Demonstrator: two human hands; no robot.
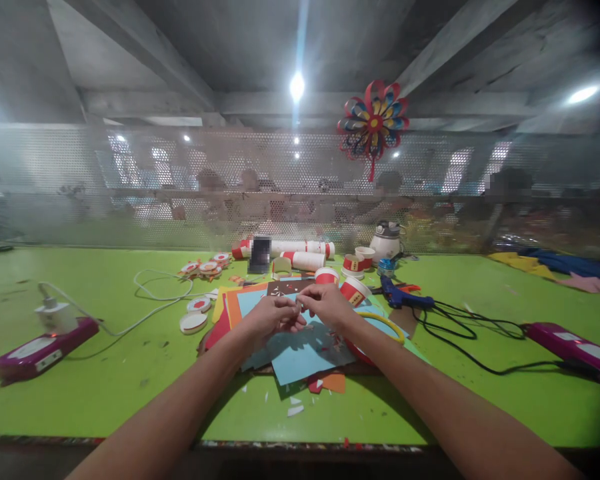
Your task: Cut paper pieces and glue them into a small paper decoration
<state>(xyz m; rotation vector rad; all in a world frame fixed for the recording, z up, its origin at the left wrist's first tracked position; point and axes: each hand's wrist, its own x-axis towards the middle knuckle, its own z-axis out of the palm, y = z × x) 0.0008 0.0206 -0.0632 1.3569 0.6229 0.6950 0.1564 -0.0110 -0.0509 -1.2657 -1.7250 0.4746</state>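
My left hand (274,316) and my right hand (326,303) meet above a pile of coloured paper sheets (300,353) on the green table (130,373). Both hands have their fingers pinched together around something small between them, too small to name. The light blue sheet lies right under my hands, with orange, red and dark sheets around it. Red and white paper cups (354,289) stand just beyond my right hand.
A blue glue gun (405,298) with a black cable lies at the right. Purple power strips sit at the far left (40,350) and far right (575,347). Stacked cups (300,252), round paper discs (195,323) and a white kettle (386,241) stand at the back. A paper pinwheel (373,124) hangs on the mesh screen.
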